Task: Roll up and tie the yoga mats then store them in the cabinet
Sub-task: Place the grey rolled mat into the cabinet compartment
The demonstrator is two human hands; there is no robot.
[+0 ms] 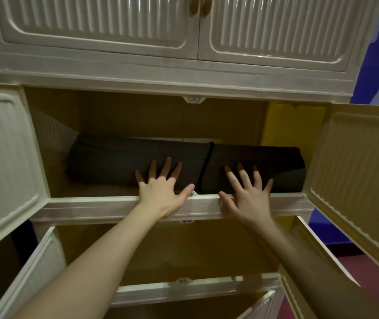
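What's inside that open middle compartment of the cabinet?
A rolled dark yoga mat lies across the middle compartment, tied with a black strap. The left hand and right hand press on it with spread fingers. Anything behind the mat is hidden.

Your left hand [161,194] and right hand [249,199] are both bare: no gloves, rings, watch or wristband on either. Your forearms enter from the lower left and lower right of the frame, uncovered for their whole visible length, with no sleeve edge in sight. Your nails look short and plain, though the fingertips are dim in the shadow near the middle of the frame. The right forearm is darker with shade and slightly blurred toward the lower right corner.
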